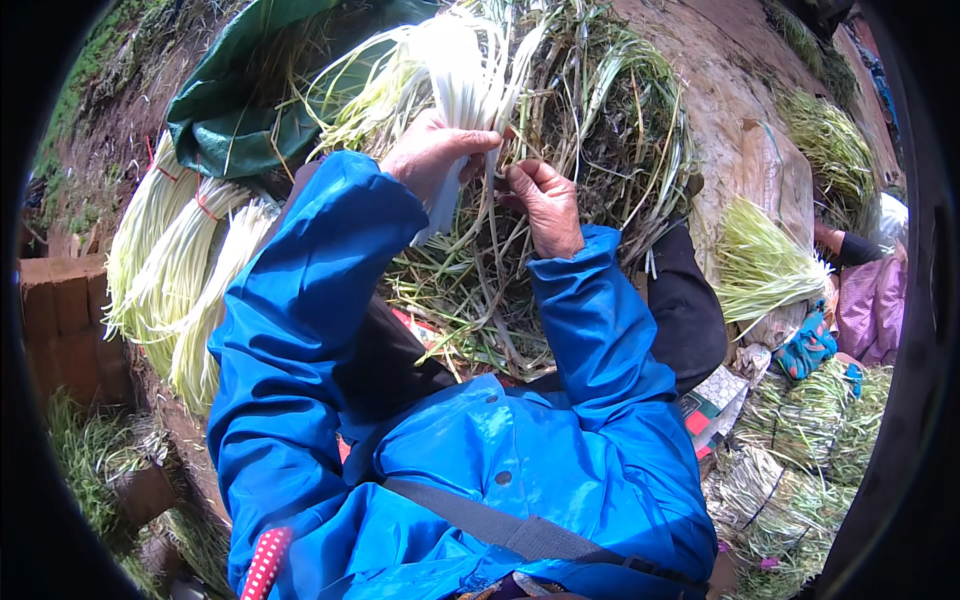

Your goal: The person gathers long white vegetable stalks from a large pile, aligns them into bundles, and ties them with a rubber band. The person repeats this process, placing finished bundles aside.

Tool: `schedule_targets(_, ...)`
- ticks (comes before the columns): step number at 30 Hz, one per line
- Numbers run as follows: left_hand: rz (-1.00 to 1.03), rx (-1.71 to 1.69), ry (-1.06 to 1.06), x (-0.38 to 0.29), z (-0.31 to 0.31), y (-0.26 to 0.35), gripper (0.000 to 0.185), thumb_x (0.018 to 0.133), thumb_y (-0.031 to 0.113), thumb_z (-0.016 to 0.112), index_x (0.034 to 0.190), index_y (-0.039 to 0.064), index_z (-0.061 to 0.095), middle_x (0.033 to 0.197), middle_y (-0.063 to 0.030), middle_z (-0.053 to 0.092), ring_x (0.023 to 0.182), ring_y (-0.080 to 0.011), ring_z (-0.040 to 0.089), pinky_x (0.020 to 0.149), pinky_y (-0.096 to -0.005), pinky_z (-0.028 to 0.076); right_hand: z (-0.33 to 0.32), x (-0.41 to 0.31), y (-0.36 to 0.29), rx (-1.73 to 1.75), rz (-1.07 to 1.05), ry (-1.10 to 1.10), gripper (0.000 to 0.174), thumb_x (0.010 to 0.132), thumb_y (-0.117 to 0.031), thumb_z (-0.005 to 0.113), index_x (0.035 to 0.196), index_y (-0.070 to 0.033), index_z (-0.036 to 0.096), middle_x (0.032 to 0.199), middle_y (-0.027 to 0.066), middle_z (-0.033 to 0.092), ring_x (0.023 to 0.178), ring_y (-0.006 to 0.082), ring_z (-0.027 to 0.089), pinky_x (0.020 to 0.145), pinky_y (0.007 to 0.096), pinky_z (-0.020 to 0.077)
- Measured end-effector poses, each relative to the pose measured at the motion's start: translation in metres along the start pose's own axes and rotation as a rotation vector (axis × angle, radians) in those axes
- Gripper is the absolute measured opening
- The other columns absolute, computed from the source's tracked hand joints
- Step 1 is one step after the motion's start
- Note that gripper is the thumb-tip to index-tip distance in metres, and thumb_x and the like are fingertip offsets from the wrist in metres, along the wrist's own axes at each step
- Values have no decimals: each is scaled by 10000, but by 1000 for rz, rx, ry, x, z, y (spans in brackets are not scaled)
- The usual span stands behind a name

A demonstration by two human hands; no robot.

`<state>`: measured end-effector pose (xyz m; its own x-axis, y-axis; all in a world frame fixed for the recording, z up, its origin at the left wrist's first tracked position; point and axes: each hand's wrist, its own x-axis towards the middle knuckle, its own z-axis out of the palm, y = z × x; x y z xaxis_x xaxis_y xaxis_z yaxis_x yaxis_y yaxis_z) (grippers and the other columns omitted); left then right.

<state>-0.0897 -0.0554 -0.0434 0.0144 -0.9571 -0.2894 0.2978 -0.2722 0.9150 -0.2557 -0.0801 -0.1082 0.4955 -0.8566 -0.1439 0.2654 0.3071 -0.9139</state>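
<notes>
My left hand point(442, 156) grips a bunch of pale blanched chives point(459, 67) near the stem ends. Its yellow-green leaves spread out beyond the hand, and bright sun washes out the middle. Close by on the right, my right hand point(546, 206) has its thumb and forefinger pinched at a thin limp stalk point(491, 184) that hangs beside the bunch. The exact fingertip contact is partly hidden. Under both hands lies a heap of loose chives and dry trimmings point(517, 300), reaching up between my knees.
At left, pale chive bundles point(176, 247), some with red ties, lie by a green tarpaulin point(217, 112) and stacked bricks point(67, 322). At right are another chive bunch point(772, 262), a paper sack point(776, 172) and a person's sleeve point(859, 249). Dark-tied chive bundles point(780, 480) lie lower right.
</notes>
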Motion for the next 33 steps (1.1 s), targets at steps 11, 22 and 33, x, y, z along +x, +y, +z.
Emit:
schedule_targets(11, 161, 105, 254, -11, -46, 38, 211, 773, 164, 636, 886, -14, 635, 800, -67, 640, 553, -74, 450, 477, -214, 381, -90, -161, 91, -1537, 87, -887, 92, 675, -139, 563, 719, -58, 566, 740, 128, 606, 724, 294, 609, 627, 385, 497)
schedule_targets(22, 202, -58, 247, -14, -54, 47, 282, 787, 194, 624, 945, -39, 610, 772, -20, 573, 591, -61, 411, 520, -199, 347, 9, -41, -21, -974, -597, -49, 262, 763, -202, 645, 959, -38, 590, 869, 111, 587, 795, 272, 571, 706, 313, 465)
schedule_targets(33, 270, -90, 217, -8, -60, 33, 380, 811, 186, 604, 1126, 8, 488, 968, -75, 597, 623, -50, 432, 553, -188, 390, 22, -57, 27, 89, 163, -143, 318, 909, -330, 460, 964, -38, 573, 865, 25, 583, 793, 94, 548, 699, 236, 459)
